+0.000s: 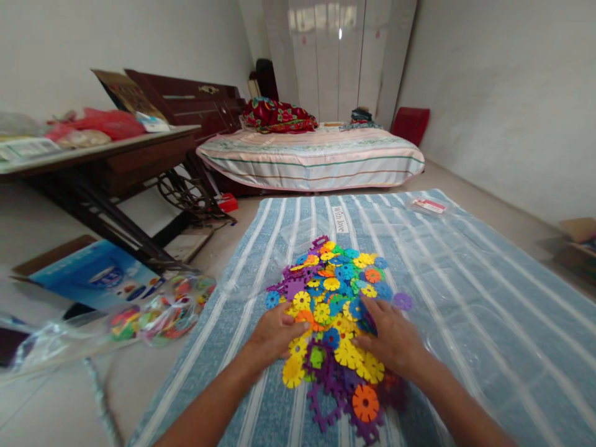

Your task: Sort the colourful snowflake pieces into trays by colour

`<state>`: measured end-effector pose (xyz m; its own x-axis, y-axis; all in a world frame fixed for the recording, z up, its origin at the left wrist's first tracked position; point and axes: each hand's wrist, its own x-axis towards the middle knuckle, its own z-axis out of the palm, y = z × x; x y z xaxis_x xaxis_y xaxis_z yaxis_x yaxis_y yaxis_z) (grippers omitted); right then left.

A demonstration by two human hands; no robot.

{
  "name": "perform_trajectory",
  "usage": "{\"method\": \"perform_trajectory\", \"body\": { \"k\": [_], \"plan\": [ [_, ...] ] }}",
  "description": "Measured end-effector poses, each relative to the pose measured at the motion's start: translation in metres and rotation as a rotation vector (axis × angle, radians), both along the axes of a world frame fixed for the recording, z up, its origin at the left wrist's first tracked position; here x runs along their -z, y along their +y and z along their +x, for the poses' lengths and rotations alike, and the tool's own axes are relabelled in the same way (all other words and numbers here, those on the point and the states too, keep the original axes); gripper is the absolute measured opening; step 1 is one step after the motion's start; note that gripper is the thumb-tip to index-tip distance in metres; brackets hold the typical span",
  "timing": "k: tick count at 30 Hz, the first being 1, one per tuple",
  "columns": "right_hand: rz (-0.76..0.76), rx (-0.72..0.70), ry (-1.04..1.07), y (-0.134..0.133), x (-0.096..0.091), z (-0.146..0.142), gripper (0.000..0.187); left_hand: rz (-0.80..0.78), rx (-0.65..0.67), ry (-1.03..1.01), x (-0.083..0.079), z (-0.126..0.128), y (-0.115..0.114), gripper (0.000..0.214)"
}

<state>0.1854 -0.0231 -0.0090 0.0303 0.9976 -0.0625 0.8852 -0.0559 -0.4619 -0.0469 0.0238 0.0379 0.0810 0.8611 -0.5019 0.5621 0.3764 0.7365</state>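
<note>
A heap of colourful plastic snowflake-shaped building discs (336,292) in yellow, blue, purple and orange lies on a blue striped mat (465,298). My left hand (274,335) rests on the heap's left side, fingers stretched towards an orange disc. My right hand (393,338) lies flat on the right side of the heap, fingers spread over yellow and blue discs. Neither hand grips anything. A lone purple disc (403,302) sits just right of the heap.
A clear plastic bag (158,313) with more coloured discs lies on the floor at left, next to a blue box (93,279). A dark treadle table (97,161) stands at left, a bed (311,158) behind. A small packet (428,205) lies at the mat's far corner.
</note>
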Motion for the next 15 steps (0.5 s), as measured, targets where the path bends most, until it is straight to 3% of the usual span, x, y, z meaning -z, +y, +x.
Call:
{"method": "perform_trajectory", "body": {
  "k": [3, 10, 13, 15],
  "plan": [
    [0.072, 0.023, 0.131, 0.002, 0.008, -0.006, 0.072, -0.029, -0.036, -0.203, 0.001, 0.025, 0.005, 0.059],
    [0.152, 0.174, 0.574, 0.019, 0.015, -0.014, 0.071, -0.055, 0.059, -0.432, 0.004, 0.069, 0.022, 0.050],
    [0.188, 0.216, 0.752, 0.028, 0.010, -0.019, 0.072, 0.046, 0.172, -0.432, -0.001, 0.084, 0.031, 0.046],
    [0.239, 0.193, 0.833, 0.033, 0.002, -0.021, 0.073, 0.218, 0.270, -0.329, -0.007, 0.090, 0.040, 0.040]
  ]
}}
